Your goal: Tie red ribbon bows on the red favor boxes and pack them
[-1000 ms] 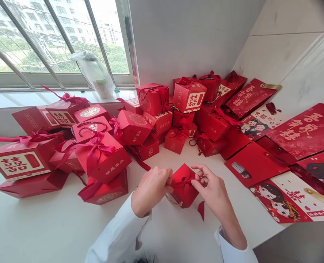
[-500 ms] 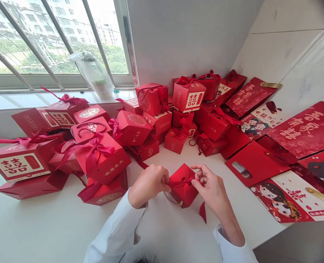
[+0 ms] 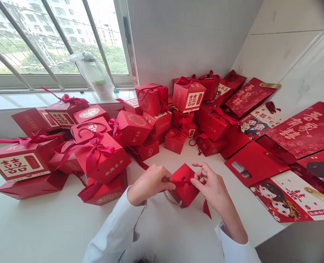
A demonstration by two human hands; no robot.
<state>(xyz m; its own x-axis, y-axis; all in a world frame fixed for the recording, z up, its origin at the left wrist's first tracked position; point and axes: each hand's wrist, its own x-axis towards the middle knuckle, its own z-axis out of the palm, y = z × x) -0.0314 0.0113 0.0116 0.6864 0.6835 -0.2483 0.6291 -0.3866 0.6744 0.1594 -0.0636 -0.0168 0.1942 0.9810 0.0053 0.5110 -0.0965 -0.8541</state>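
Observation:
A small red gift box [image 3: 188, 195] stands on the white table between my hands, its curved top flaps folded together. Across its top runs a red ribbon [image 3: 182, 182]. My left hand [image 3: 153, 184] pinches the ribbon at the box's left side, thumb against fingers. At the right edge of the box, my right hand [image 3: 207, 182] pinches the ribbon between thumb and forefinger, its other fingers curled or raised. One loose ribbon end hangs below the right hand. A twisted gold cord handle [image 3: 172, 199] sticks out at the box's lower left.
Piled red gift boxes [image 3: 104, 157] with bows fill the left and back of the white table [image 3: 54, 230]. Flat red gift bags [image 3: 301, 128] lie on the right. A cup in a plastic bag [image 3: 96, 76] stands on the windowsill by the barred window.
My left hand has moved slightly right and lower along the ribbon, closer to the box top. The loose ribbon end under my right hand has swung a little to the right.

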